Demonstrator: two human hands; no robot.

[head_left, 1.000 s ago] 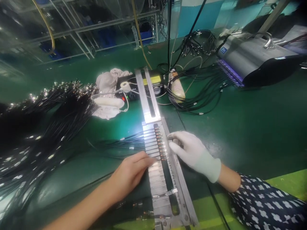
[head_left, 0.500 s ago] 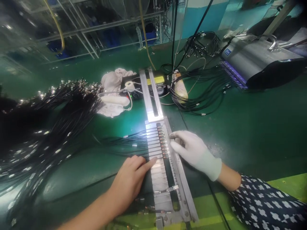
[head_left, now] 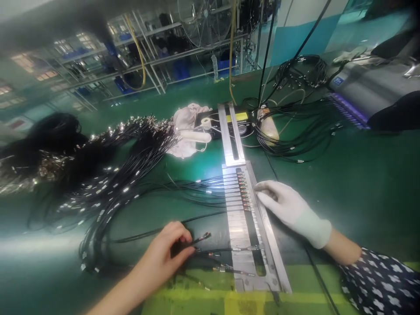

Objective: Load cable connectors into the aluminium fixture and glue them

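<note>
While the yellow-green strip (head_left: pixel 183 302) lies nearest, the loose cables (head_left: pixel 205 236) sit just beyond it, left of the jig (head_left: pixel 238 227), at the bare left hand (head_left: pixel 164 251). Their long axis runs roughly left to right, ends toward the jig, so they lie across its near-to-far length; the left hand is much the nearer, the right hand (head_left: pixel 292 208) being over on the jig's other side. The left hand is partly closed, thumb and fingers curled about the cables, though whether it pinches one I cannot tell. Gloved and half curled, the right hand has its fingertips at the rail (head_left: pixel 274 249), with a gap between thumb and forefinger and nothing seen in it. Farther along, the cable row (head_left: pixel 232 192) lies side by side across the jig, bare ends over its slot, tails trailing left toward the cable heap (head_left: pixel 144 153). Beyond stand the metal frame (head_left: pixel 226 140) and the black box (head_left: pixel 210 113) under its far end. Compared with the earlier frame, the left hand has come off the jig, where its forefinger rested just near of the row, and gone left and nearer to the loose ends; the right hand remains by the rail, and the view has swung left
</note>
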